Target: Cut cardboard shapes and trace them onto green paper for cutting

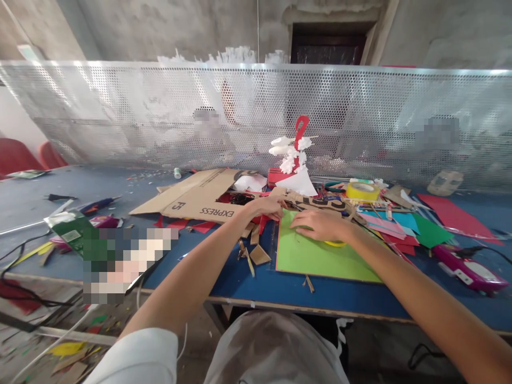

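My right hand [318, 224] lies over a light green sheet of paper [320, 261], fingers stretched to the left. Part of a yellow ring-shaped thing [335, 244] shows under its palm; the rest is hidden. My left hand [271, 206] is at the sheet's top left corner, fingers bent and closed beside a torn cardboard strip [320, 202]. What those fingers hold, if anything, is hidden. Behind and left of my left hand lies a large cut cardboard piece [196, 200] printed with "EXPRESS".
A red stand with white flowers [295, 154] rises by the perforated metal screen [160, 117]. Yellow tape [362, 191], coloured paper [430, 230] and a purple glue gun [470, 269] lie right. Cardboard scraps [260, 255] lie near the front edge. A green box [82, 240] is left.
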{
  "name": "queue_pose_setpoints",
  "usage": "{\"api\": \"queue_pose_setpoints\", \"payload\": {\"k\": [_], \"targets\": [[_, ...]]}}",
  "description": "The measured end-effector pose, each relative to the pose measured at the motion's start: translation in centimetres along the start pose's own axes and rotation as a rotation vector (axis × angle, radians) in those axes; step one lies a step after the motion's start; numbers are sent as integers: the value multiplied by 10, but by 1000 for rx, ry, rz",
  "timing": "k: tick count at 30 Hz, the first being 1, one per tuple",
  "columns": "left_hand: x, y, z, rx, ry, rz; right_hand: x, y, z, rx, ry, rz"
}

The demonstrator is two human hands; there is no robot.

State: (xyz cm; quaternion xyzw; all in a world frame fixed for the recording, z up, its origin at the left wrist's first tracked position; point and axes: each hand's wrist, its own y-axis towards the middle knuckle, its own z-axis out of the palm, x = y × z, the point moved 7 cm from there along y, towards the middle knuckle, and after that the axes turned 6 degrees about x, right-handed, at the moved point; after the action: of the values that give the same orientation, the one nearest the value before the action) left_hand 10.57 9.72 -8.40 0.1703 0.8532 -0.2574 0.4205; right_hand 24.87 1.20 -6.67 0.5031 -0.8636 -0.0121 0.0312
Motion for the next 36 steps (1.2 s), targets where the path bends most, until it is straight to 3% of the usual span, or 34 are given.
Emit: {"api": "queue_pose_setpoints", "payload": {"k": [15, 29, 36], "targets": [[4, 3, 1, -25, -126, 5, 3, 0, -2, 15, -24, 18], [8, 12, 0, -23, -81, 46, 7, 1, -3, 23, 15, 1], [9, 15, 1, -89, -60, 42, 7, 1, -3, 14, 30, 3]]}}
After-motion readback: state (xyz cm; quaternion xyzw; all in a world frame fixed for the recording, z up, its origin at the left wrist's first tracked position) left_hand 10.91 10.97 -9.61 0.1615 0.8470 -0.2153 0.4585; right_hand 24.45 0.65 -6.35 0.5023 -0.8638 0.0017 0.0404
